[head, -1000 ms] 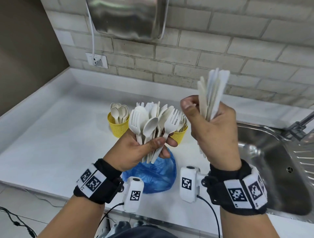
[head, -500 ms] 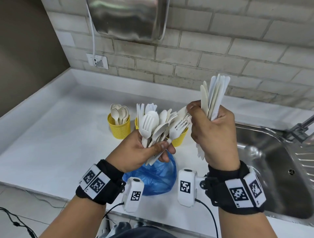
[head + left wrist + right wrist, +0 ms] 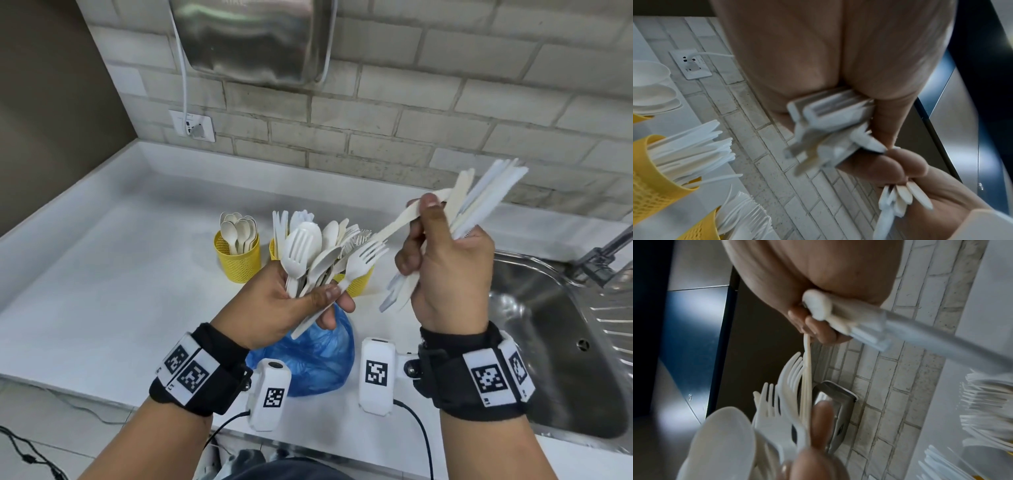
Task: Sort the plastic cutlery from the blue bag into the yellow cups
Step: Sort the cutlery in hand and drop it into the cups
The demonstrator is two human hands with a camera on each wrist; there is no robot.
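My left hand point(image 3: 318, 301) grips a mixed bundle of white forks and spoons point(image 3: 308, 253) above the blue bag point(image 3: 308, 356). My right hand point(image 3: 445, 267) holds a fan of knives point(image 3: 486, 198) tilted up to the right. Its thumb and forefinger also pinch one cream knife point(image 3: 400, 222), whose lower end lies by the fork tines of the left bundle. Behind stand three yellow cups: one with spoons point(image 3: 238, 263), one with knives point(image 3: 274, 246) mostly hidden, one point(image 3: 359, 284) partly hidden. The left wrist view shows the bundle's handles point(image 3: 830, 129), the right wrist view the cream knife point(image 3: 807, 378).
A steel sink point(image 3: 548, 342) with a tap point(image 3: 603, 253) lies at the right of the white counter point(image 3: 102, 291). A wall socket point(image 3: 191, 125) with a cable and a steel dispenser point(image 3: 253, 37) are on the brick wall behind.
My right hand reached into the left bundle, pinched a cream knife and drew away to the right with it. Its knife fan has tilted to the right. The left hand sank slightly.
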